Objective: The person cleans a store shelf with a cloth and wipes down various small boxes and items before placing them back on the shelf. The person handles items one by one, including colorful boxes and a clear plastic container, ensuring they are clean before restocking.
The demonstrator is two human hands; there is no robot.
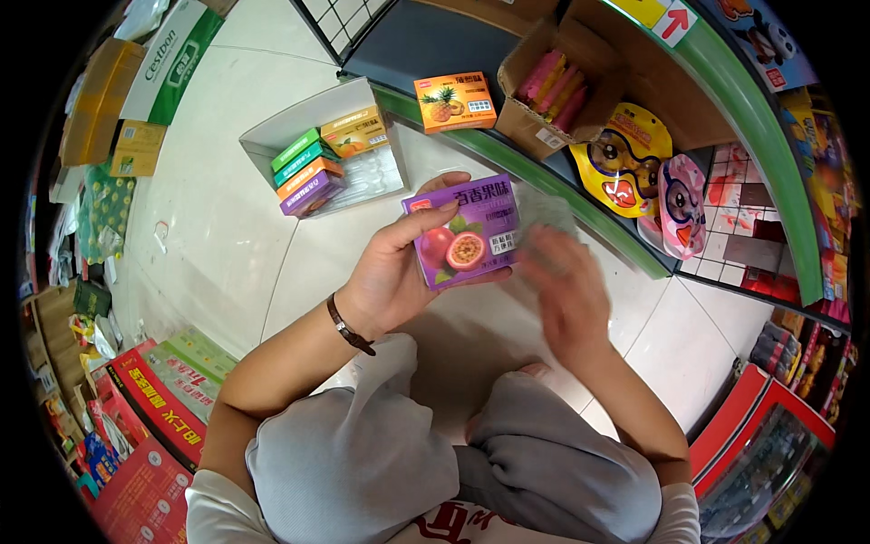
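Observation:
My left hand (401, 251) grips a purple passion-fruit box (469, 231) by its left side, thumb across the printed front. At the box's right edge my right hand (567, 292) is blurred by motion. Its fingers hold a pale grey, cloth-like piece (554, 217), too smeared to name surely. Beyond the left hand, an open white carton (306, 102) lies on the floor. Inside it, small green, teal, orange and purple boxes (306, 170) stand in a row beside an orange-fruit box (353, 132). A pineapple box (455, 102) rests on the edge of the low shelf.
The green-edged shelf (612, 238) runs along the right. On it are a cardboard box (544, 139) of pink and yellow packets, a yellow pouch (622, 163) and a pink pouch (682, 204). Stacked cartons (102, 102) line the left; a red carton (149, 401) sits near my left elbow.

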